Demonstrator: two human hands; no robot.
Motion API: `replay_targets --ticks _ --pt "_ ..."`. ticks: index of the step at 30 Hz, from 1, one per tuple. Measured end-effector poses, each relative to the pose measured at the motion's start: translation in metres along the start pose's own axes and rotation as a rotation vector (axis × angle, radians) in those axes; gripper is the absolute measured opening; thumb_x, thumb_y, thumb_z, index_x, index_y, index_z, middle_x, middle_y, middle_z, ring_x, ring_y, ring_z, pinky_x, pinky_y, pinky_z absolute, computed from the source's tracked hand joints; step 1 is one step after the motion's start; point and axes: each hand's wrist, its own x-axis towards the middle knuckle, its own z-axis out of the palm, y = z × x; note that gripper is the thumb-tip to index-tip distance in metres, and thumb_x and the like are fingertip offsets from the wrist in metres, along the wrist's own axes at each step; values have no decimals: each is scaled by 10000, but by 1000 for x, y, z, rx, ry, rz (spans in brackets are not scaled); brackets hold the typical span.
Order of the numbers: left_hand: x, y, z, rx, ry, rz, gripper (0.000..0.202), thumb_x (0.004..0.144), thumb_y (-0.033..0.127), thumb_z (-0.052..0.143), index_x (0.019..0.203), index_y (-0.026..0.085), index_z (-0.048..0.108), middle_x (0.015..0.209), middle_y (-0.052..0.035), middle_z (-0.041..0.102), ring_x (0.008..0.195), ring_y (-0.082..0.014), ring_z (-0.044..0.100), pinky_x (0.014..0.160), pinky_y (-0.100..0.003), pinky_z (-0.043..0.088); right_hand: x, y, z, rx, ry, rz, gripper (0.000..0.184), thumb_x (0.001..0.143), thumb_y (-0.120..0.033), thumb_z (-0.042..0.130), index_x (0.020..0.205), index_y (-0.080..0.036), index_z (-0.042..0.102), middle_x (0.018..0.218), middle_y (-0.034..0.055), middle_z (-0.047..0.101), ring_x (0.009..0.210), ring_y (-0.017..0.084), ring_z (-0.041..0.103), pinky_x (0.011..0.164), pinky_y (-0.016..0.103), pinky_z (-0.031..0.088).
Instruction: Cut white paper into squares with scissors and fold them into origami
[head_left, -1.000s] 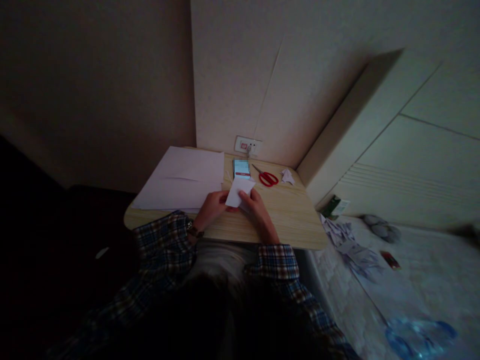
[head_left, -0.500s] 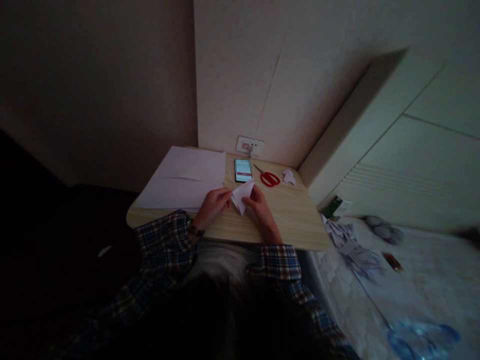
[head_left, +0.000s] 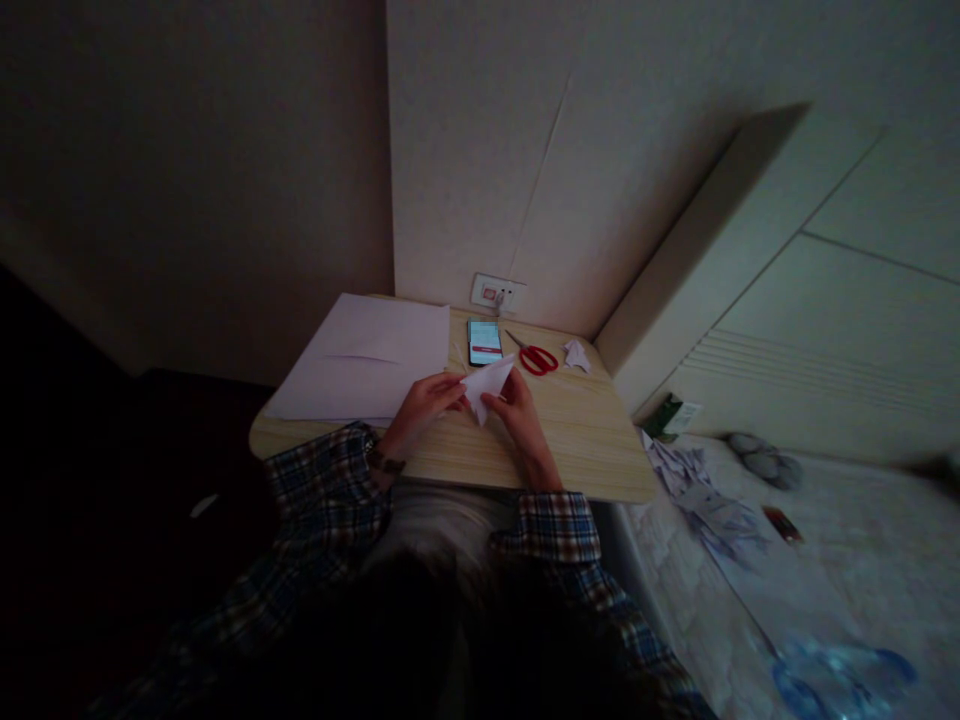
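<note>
Between my two hands is a small piece of folded white paper [head_left: 487,384], held above the front half of the wooden table. My left hand [head_left: 427,405] pinches its left corner. On the other side, my right hand [head_left: 519,412] grips the paper with the thumb on the near face and fingers behind it. Just beyond the paper lies a phone [head_left: 484,342] with its screen lit. Red-handled scissors [head_left: 534,356] rest right of the phone, blades pointing back left. A small folded paper piece [head_left: 576,355] sits near the table's right back edge.
Large white sheets [head_left: 360,350] cover the table's [head_left: 592,440] left part. A wall socket [head_left: 498,292] with a plug is behind the phone. To the right is a bed [head_left: 840,510] with a heap of paper pieces [head_left: 705,495] and a blue-edged clear plastic item [head_left: 844,675].
The folded paper has tilted slightly between my hands, and its lower point looks shorter. Both hands stay in nearly the same place. The whole view has shifted a little.
</note>
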Motion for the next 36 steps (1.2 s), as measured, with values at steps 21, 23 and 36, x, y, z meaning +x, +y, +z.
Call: replay_targets --ticks 21,23,36 --pt "1 0 -1 180 96 224 248 759 325 637 911 153 732 962 -84 706 925 -213 637 850 -321 495 -8 -22 7 -85 0 -94 120 712 -268 720 809 -237 655 779 -20 634 749 160 576 708 280 464" --pt "1 0 -1 157 91 205 278 760 338 636 948 148 715 1011 -91 717 951 -223 645 869 -335 498 -8 -21 9 -93 -16 -92 109 709 -247 718 791 -235 646 745 -29 620 710 151 565 681 274 460" --pt "1 -2 0 131 39 99 412 811 485 559 931 123 715 932 -88 742 829 -220 662 697 -286 519 -11 -25 3 -82 199 -168 78 764 -260 658 783 -219 593 733 -23 595 648 136 524 574 248 412"
